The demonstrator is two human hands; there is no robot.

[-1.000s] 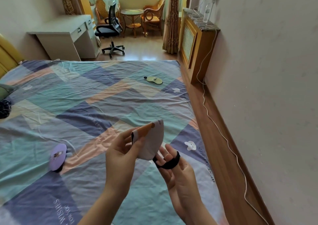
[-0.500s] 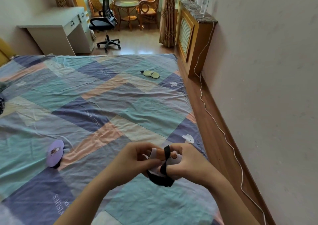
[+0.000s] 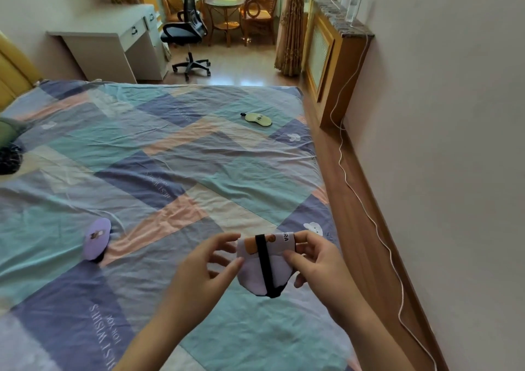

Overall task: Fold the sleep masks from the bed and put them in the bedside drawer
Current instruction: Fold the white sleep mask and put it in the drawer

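- Head view: a folded white sleep mask (image 3: 274, 260) is held in the air above the near right part of the bed (image 3: 159, 171), between both hands.
- Its black strap (image 3: 263, 262) goes around the folded mask, top to bottom, approx. in the middle; an orange patch shows left of the strap and letters "RA" right of it.
- Right hand (image 3: 318, 260) holds the mask: thumb on the front, fingers (image 3: 305, 235) over the top right edge and behind.
- Left hand (image 3: 204, 268) is at the left edge of the mask, fingers half bent and spread; thumb tip touches or nearly touches the edge, I cannot tell if it really pinches.
- A purple sleep mask (image 3: 96, 238) lies on the bed, left of the hands and well apart from them, w/ a small dark picture on it.
- A pale yellow sleep mask (image 3: 258, 119) lies far on the bed near the right edge, its black strap end showing at the left side.
- Green and dark items (image 3: 10, 149) are at the left border of the bed, cut by the frame; not clear what they are.
- Beyond the bed: white counter (image 3: 113, 44) w/ drawers, black office chair (image 3: 189, 32), a small round table w/ wicker chairs.
- On the right, a wooden cabinet (image 3: 335, 55) stands at the wall, and a white cable (image 3: 369, 214) runs along the floor.
- No bedside drawer is in this view.
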